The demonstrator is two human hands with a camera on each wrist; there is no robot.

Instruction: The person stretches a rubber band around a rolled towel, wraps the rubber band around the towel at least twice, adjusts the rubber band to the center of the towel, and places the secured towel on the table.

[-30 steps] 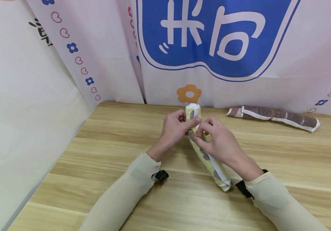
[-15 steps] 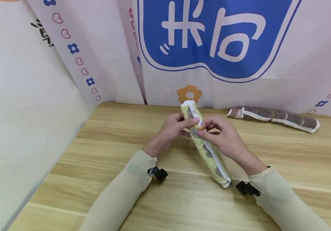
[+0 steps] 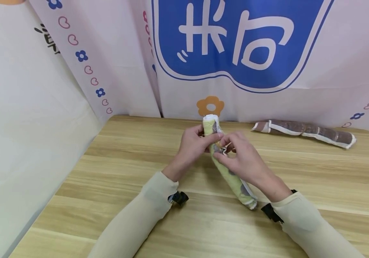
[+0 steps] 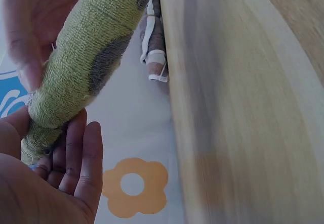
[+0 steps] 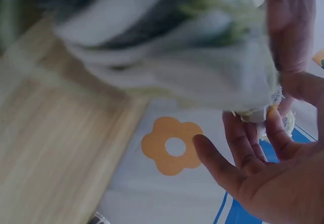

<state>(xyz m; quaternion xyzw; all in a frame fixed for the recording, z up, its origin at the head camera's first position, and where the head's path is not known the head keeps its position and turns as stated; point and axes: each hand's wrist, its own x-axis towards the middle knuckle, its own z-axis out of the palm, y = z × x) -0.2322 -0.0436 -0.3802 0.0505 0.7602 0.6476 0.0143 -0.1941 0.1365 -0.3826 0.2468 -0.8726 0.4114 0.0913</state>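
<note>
A rolled towel, yellow-green with grey spots and a white edge, slants over the table between both hands. My left hand grips its far end, thumb on top and fingers around the other side. At that end my right hand pinches a thin orange rubber band against the roll, mostly hidden by the fingers. In the left wrist view the terry roll runs up from the left palm. The right wrist view has the towel's white layered edge blurred close to the lens.
A second rolled towel, brown with a white edge and narrow bands around it, lies at the back right of the wooden table. A printed cloth backdrop hangs behind the table's rear edge.
The towel turned so its white edge faced up, then rolled back with that edge to the right. Both hands shifted slightly along with it, keeping their holds. The brown roll stayed still.
</note>
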